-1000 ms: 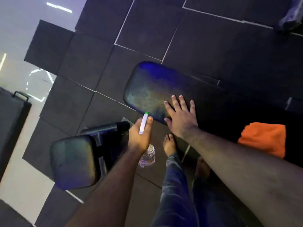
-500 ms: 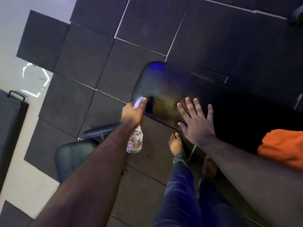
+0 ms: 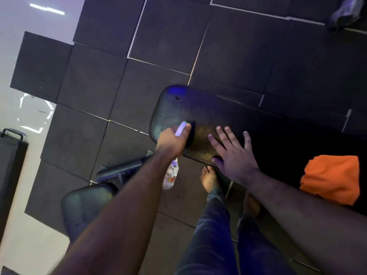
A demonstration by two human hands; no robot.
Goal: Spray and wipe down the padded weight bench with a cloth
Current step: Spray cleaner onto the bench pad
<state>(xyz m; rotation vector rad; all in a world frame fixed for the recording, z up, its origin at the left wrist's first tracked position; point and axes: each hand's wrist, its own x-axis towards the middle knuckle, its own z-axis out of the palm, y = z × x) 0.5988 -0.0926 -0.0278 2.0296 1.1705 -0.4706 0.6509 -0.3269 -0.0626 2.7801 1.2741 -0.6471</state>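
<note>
The long black padded bench (image 3: 208, 112) runs from the centre to the right edge, and its near end is speckled with droplets. My left hand (image 3: 170, 141) grips a clear spray bottle (image 3: 170, 175) by its white nozzle top, which is over the pad's near corner. The bottle body hangs below my wrist. My right hand (image 3: 232, 153) rests flat on the pad with its fingers spread and holds nothing. An orange cloth (image 3: 331, 177) lies on the bench to the right of my right forearm.
A second small black pad (image 3: 85, 207) on a metal post (image 3: 123, 167) stands lower left. My bare feet (image 3: 210, 179) are on dark rubber floor tiles beside the bench. A dark box with a handle (image 3: 11, 155) sits at the left edge on pale floor.
My left hand has moved the bottle up from beside the bench until its nozzle is over the pad's near corner. My right hand has stayed flat on the pad.
</note>
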